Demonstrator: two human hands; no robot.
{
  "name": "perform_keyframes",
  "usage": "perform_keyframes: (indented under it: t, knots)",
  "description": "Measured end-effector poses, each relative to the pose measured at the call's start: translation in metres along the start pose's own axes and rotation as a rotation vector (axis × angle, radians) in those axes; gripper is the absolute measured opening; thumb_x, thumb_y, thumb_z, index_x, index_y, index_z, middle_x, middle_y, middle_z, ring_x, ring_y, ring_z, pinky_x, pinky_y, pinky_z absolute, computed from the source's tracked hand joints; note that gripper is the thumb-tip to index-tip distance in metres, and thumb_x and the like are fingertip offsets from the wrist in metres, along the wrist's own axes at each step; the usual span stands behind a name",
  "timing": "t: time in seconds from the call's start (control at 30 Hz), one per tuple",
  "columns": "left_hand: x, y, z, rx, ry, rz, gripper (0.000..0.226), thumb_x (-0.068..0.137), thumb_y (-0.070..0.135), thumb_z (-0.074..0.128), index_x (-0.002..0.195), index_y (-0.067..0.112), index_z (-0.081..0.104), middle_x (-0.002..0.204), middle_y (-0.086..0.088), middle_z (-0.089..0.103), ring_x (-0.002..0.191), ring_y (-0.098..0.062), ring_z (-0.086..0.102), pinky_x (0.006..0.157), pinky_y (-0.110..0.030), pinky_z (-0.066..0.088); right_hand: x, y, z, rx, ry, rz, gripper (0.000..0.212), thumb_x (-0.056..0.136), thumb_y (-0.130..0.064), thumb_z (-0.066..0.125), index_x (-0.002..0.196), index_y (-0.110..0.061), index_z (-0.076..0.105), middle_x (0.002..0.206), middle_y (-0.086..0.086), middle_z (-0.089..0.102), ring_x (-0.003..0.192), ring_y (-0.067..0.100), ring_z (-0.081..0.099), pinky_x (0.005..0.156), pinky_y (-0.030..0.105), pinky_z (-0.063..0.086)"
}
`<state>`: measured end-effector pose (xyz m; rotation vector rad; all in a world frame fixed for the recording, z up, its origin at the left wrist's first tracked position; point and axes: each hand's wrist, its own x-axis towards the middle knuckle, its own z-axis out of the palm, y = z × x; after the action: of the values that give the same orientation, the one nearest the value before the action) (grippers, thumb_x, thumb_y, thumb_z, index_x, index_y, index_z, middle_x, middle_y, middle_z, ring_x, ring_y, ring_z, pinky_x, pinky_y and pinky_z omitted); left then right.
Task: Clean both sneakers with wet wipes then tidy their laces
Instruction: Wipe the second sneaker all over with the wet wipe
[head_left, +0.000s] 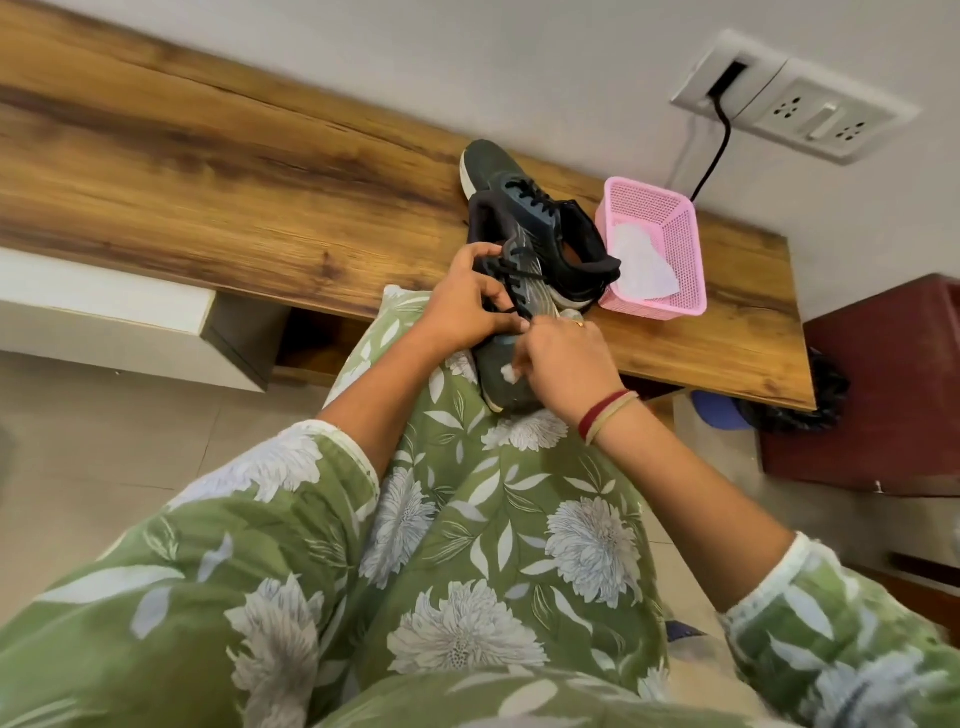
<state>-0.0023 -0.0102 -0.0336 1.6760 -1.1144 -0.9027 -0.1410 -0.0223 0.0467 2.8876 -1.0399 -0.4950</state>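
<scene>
A dark sneaker (501, 371) rests on my lap, toe toward me. My left hand (465, 301) pinches its black lace (511, 283) near the eyelets. My right hand (563, 364) pinches the lace end beside the left fingers and has a small white wipe scrap (509, 373) tucked under its thumb. The second dark sneaker (540, 218) stands on the wooden shelf (260, 197) just behind, laces up, against a pink mesh basket (670, 260) that holds a used white wipe (641, 267).
A wall socket plate (795, 98) with a black cable (719, 150) hangs above the basket. A dark red cabinet (883, 395) stands at right, and a white drawer unit (130, 322) sits below the shelf at left. My green floral clothing fills the foreground.
</scene>
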Motion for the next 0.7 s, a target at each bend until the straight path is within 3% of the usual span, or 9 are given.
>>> perform_keyframes:
  t: [0.1, 0.2, 0.37, 0.47, 0.57, 0.7]
  knots:
    - [0.003, -0.001, -0.002, -0.024, 0.006, 0.013, 0.026, 0.067, 0.015, 0.084, 0.063, 0.027, 0.062, 0.131, 0.002, 0.038, 0.098, -0.005, 0.052, 0.096, -0.022, 0.040, 0.008, 0.000, -0.009, -0.053, -0.019, -0.062, 0.014, 0.089, -0.018, 0.054, 0.093, -0.023, 0.067, 0.100, 0.000, 0.064, 0.097, 0.025, 0.060, 0.087, 0.038, 0.037]
    - [0.004, -0.002, -0.003, 0.023, 0.008, 0.019, 0.026, 0.072, 0.004, 0.079, 0.061, 0.017, 0.060, 0.131, -0.004, 0.037, 0.103, -0.004, 0.048, 0.098, -0.020, 0.037, 0.017, -0.007, -0.004, -0.121, 0.103, -0.025, 0.017, 0.092, -0.022, 0.052, 0.099, -0.021, 0.067, 0.104, 0.002, 0.060, 0.102, 0.025, 0.056, 0.088, 0.039, 0.036]
    - [0.004, -0.005, -0.002, 0.024, 0.020, -0.002, 0.022, 0.066, 0.017, 0.085, 0.070, 0.009, 0.065, 0.128, 0.002, 0.035, 0.102, -0.003, 0.047, 0.091, -0.010, 0.029, -0.007, -0.007, 0.001, 0.007, 0.095, -0.010, 0.022, 0.093, -0.011, 0.047, 0.098, -0.017, 0.068, 0.104, 0.006, 0.059, 0.097, 0.025, 0.057, 0.079, 0.035, 0.041]
    - [0.004, -0.004, -0.002, -0.003, 0.004, 0.005, 0.020, 0.068, 0.016, 0.084, 0.070, 0.010, 0.065, 0.133, -0.001, 0.036, 0.103, -0.004, 0.048, 0.092, -0.013, 0.032, -0.007, -0.008, -0.006, -0.024, 0.093, -0.063, 0.021, 0.091, -0.010, 0.048, 0.096, -0.019, 0.066, 0.103, 0.003, 0.062, 0.097, 0.024, 0.059, 0.082, 0.035, 0.041]
    - [0.004, -0.006, -0.003, 0.026, 0.004, 0.015, 0.016, 0.072, 0.008, 0.080, 0.068, 0.011, 0.065, 0.133, -0.007, 0.035, 0.103, -0.007, 0.049, 0.099, -0.026, 0.039, 0.009, -0.010, -0.005, -0.037, 0.141, -0.043, 0.019, 0.093, -0.015, 0.047, 0.100, -0.017, 0.065, 0.106, 0.004, 0.058, 0.101, 0.026, 0.056, 0.085, 0.038, 0.038]
    - [0.004, -0.006, -0.004, -0.050, 0.010, -0.014, 0.022, 0.067, 0.014, 0.084, 0.063, 0.017, 0.063, 0.122, 0.001, 0.032, 0.108, -0.012, 0.049, 0.103, -0.034, 0.041, 0.004, -0.006, -0.002, 0.086, 0.082, 0.014, 0.021, 0.092, -0.014, 0.050, 0.090, -0.020, 0.069, 0.100, 0.005, 0.058, 0.096, 0.027, 0.056, 0.078, 0.036, 0.039]
